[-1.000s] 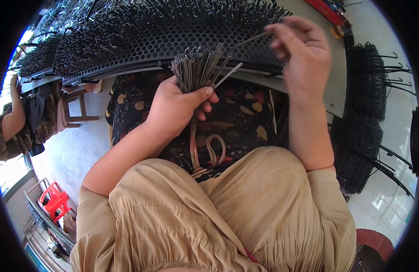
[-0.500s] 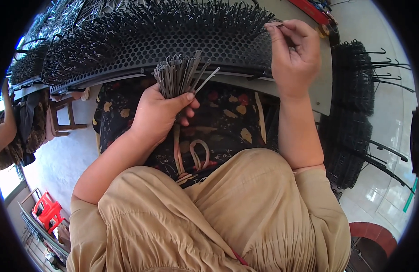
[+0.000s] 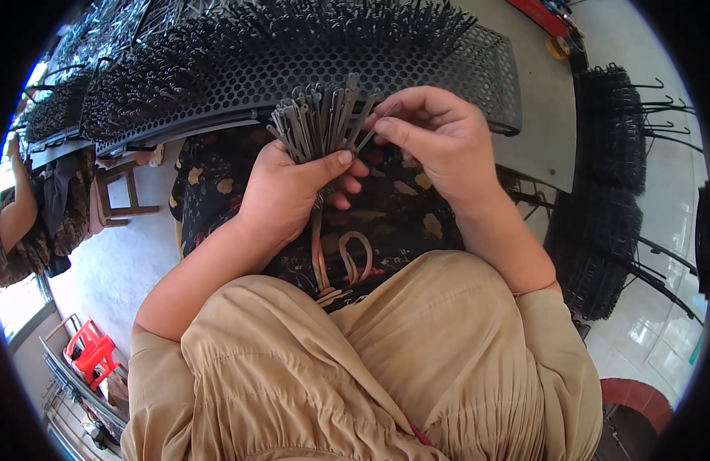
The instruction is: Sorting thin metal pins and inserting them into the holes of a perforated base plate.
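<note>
A thick bundle of thin grey metal strips (image 3: 315, 115), with small holes at their ends, stands upright in my left hand (image 3: 297, 180), whose fingers are wrapped round it above my lap. Beside the bundle's right edge, my right hand (image 3: 439, 142) pinches with thumb and forefinger at a single slanting metal strip (image 3: 368, 138). Just beyond both hands lies a long black perforated rack (image 3: 493, 73). Many dark thin pieces with looped ends (image 3: 216, 58) stand packed in its holes along the far and left parts.
The rack rests on a pale table (image 3: 543, 115). Black hooked parts (image 3: 608, 154) are stacked at the right. A dark flowered cloth (image 3: 385, 207) lies beyond my knees. Another person's arm (image 3: 18, 207), a wooden stool (image 3: 128, 192) and a red plastic chair (image 3: 91, 353) are at the left.
My right hand has come left and nearer, from the rack's right end to the bundle's right edge. My left hand still grips the bundle, and the view has shifted slightly.
</note>
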The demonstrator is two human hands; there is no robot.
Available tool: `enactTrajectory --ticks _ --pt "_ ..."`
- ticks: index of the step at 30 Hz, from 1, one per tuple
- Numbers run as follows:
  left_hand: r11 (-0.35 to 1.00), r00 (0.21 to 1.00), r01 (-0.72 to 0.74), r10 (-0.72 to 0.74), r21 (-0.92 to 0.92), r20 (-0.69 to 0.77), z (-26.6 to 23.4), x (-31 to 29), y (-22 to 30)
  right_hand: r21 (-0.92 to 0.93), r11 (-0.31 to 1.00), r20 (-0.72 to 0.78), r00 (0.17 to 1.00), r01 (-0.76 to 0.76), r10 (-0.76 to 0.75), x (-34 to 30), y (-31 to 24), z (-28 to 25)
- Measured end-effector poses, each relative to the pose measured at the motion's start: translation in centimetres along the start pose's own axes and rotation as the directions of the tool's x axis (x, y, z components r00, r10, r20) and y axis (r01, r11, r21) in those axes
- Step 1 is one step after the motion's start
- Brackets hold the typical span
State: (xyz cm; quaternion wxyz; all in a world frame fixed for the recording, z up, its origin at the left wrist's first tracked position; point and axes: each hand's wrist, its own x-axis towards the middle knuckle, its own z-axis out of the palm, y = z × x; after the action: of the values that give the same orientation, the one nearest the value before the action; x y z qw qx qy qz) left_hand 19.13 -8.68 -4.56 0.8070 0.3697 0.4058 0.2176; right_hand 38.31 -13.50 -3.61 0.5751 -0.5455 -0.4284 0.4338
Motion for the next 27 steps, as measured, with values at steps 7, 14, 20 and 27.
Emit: enactTrajectory --ticks 7,14,20,27 --pt "0.995 0.998 0.055 -0.053 0.085 -0.031 -0.4 0.1 -0.4 -0.286 0.812 -0.282 0.765 0.509 -0.579 3.4 -0.8 -4.6" --pt "0.993 0.998 0.059 -0.055 0.1 -0.043 -0.8 0.3 -0.4 -0.569 0.616 -0.187 0.644 0.544 -0.742 3.9 0.4 -5.3" --pt "0.998 0.998 0.061 -0.061 -0.002 -0.023 -1.7 0.7 -1.1 -0.916 0.085 0.176 0.582 0.393 -0.794 4.8 -0.5 -4.0" --pt "1.0 0.999 0.026 -0.026 -0.01 -0.027 -2.5 0.6 -0.8 -0.635 0.71 -0.234 0.801 0.304 -0.552 3.8 0.6 -2.2"
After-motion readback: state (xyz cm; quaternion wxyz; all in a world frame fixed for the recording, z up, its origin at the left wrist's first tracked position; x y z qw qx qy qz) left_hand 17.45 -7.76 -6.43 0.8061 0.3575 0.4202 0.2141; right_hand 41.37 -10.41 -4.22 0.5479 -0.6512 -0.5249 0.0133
